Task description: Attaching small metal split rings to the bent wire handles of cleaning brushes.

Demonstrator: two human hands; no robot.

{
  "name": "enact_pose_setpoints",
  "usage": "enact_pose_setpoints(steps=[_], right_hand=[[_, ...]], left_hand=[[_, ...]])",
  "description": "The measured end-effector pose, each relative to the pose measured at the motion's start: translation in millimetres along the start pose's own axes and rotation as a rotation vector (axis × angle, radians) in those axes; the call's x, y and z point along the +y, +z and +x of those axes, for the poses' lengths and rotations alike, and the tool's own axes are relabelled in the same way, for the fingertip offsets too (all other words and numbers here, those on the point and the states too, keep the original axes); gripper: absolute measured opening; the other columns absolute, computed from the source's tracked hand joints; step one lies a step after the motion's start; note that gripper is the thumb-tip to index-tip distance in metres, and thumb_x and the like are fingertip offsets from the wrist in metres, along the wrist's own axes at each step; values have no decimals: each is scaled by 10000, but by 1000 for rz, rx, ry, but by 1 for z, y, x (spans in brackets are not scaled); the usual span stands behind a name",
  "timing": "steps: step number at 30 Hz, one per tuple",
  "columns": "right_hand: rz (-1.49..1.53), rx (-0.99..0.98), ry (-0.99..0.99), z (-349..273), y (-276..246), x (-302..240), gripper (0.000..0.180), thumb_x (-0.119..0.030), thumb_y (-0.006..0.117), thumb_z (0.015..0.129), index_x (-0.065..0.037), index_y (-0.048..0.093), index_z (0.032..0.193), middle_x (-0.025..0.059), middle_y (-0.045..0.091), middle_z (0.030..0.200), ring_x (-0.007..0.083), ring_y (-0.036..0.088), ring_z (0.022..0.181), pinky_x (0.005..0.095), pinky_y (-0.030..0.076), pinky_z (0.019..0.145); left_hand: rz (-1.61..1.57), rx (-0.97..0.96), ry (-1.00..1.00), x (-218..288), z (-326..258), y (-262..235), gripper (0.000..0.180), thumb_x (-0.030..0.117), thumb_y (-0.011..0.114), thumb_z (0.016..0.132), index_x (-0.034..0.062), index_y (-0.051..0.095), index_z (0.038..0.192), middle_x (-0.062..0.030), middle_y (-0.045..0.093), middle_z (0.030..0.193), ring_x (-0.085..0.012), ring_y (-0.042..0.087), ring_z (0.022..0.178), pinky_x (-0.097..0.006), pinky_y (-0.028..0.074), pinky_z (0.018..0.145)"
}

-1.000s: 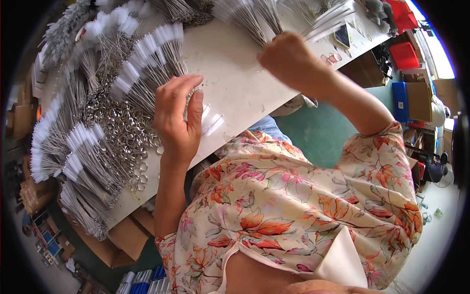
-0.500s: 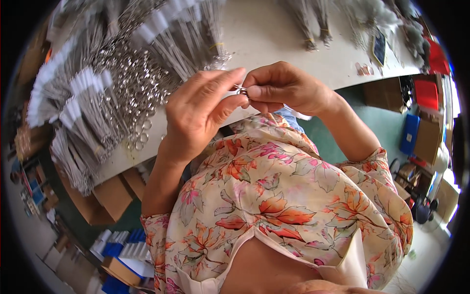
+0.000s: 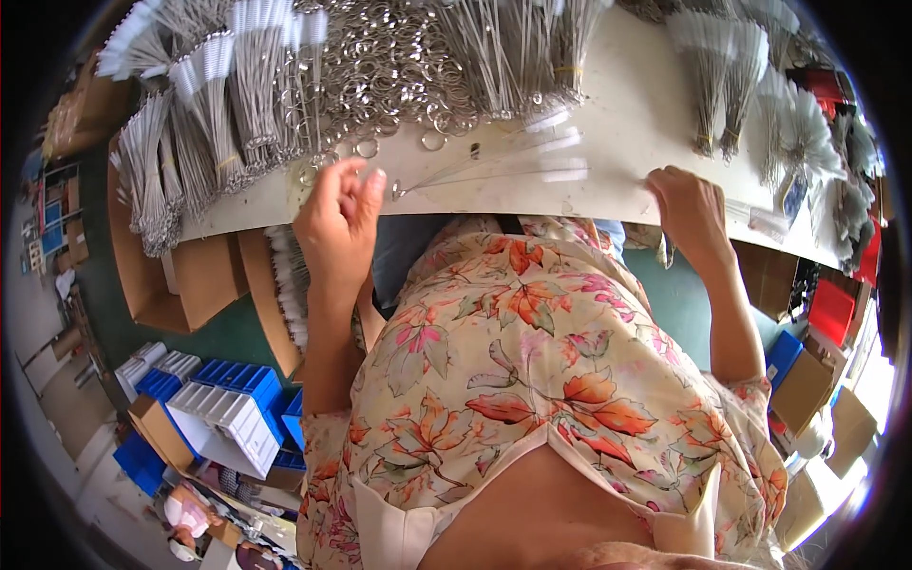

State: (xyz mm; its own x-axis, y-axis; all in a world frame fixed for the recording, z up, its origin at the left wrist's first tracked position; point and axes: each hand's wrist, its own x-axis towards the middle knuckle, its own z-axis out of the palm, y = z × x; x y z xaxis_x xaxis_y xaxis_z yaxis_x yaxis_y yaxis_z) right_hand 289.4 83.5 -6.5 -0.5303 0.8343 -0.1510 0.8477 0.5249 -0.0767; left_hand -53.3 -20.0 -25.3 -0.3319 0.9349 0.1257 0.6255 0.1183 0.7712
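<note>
Several thin wire-handled brushes [image 3: 484,171] with white bristle heads lie fanned across the white table, slightly blurred. Their looped ends meet around a small metal ring [image 3: 397,190] near the table's front edge. Just left of that ring is my left hand [image 3: 337,209], its thumb and fingers apart with nothing seen between them. Beyond the bristle heads, to the right, my right hand [image 3: 692,211] hangs over the table edge with its fingers curled together. Its fingertips are mostly hidden, so anything in them cannot be made out.
A heap of metal rings [image 3: 389,71] lies behind my left hand. Bundled brushes [image 3: 228,100] stand left of it, with more bundles [image 3: 717,81] at the far right. Cardboard boxes [image 3: 204,285] sit below the table; blue and white bins [image 3: 228,404] stand lower left.
My hands have parted from the small ring they were both at: the left moved left, the right far right. The fanned brushes now show on the table. My view has shifted.
</note>
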Motion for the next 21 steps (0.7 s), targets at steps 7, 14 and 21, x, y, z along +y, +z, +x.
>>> enact_pose_setpoints(steps=[7, 14, 21], right_hand=[[752, 159, -479, 59, -9, -129, 54, -69, 644, 774, -38, 645, 819, 62, 617, 856, 208, 611, 621, 308, 495, 558], [854, 127, -619, 92, -29, -161, 62, -69, 628, 788, -21, 630, 828, 77, 620, 827, 222, 600, 650, 307, 468, 567], [1339, -332, -430, 94, -67, -151, 130, -125, 599, 852, -6, 644, 883, 21, 603, 721, 60, 493, 630, 216, 397, 539]], left_hand=[[32, 15, 72, -18, -11, 13, 91, 88, 620, 813, 16, 565, 810, -65, 623, 811, -119, 586, 607, -266, 472, 543], [-736, -19, 13, 35, 27, -43, 67, -35, 598, 814, -23, 607, 880, -121, 603, 1029, -108, 603, 806, -213, 517, 659], [-415, -242, 442, 50, 50, -73, 235, -99, 557, 800, -9, 639, 1001, -130, 591, 1049, -148, 610, 885, -230, 517, 752]])
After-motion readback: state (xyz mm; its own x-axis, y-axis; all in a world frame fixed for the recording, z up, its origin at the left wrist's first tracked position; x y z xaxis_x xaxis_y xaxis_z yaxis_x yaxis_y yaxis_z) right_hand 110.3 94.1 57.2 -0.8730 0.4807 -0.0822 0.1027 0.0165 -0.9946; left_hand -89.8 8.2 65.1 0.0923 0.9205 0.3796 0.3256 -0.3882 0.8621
